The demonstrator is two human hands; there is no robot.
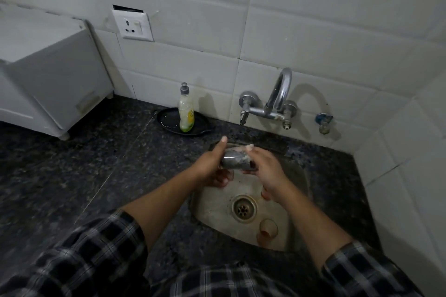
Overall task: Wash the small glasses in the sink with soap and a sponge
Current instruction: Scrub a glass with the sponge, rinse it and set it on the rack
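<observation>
— What are we seeing over on the left?
— We are looking at a white boxy appliance (48, 75) sitting on the dark speckled stone surface (72, 164), with a white wall socket (132, 25) above it. Further right, a clear plastic dish-soap bottle with a grey cap (185, 108) is standing upright on a black round plate (166, 119).
— And our hands?
— Our left hand (208, 166) is gripping a small clear glass tumbler (235, 159) sideways over the dull steel sink (212, 214). Its fingers are curling under the tumbler and its thumb is stretching along the top. Our right hand (265, 169) is closing its fingers on the tumbler's right end, with white foam on the thumb. Something dark is showing through the glass, and we are not able to tell whether it is a sponge.
— Anything else in the basin?
— A second small glass (266, 230) is lying just to the near right of the round metal drain (244, 207). Behind, a curved chrome tap (277, 96) is sticking out of the white tiled wall (313, 19), with a blue-handled valve (323, 120) to its right.
</observation>
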